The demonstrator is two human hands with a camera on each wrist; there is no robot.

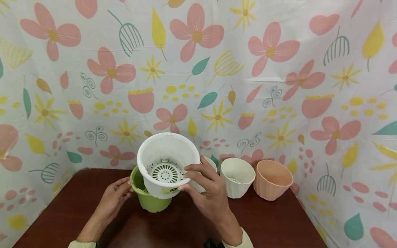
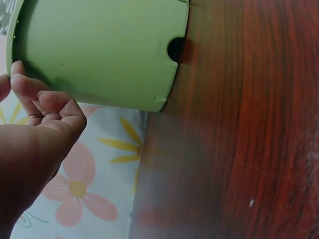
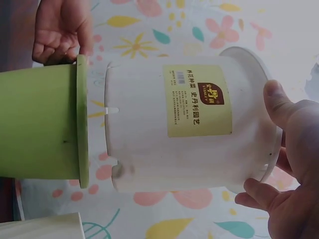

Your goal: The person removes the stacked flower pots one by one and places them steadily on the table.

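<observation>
A white flower pot (image 1: 169, 151) with a slotted base inside and a yellow label (image 3: 198, 100) is held up, tilted, by my right hand (image 1: 207, 187), whose thumb and fingers grip its rim. Just below it, a green flower pot (image 1: 152, 201) stands upright on the table. The right wrist view shows a gap between the white pot's base and the green rim (image 3: 82, 122). My left hand (image 1: 114, 196) pinches the green pot's rim at its left side, thumb and fingers curled there. A notch (image 2: 175, 50) shows at the green pot's bottom edge.
Right of the hands stand a cream ribbed pot (image 1: 237, 175) and a peach ribbed pot (image 1: 273, 179). Another pale pot (image 1: 213, 162) is partly hidden behind the right hand. The dark red table (image 1: 266, 224) meets a flower-printed cloth (image 1: 217, 86) at the back.
</observation>
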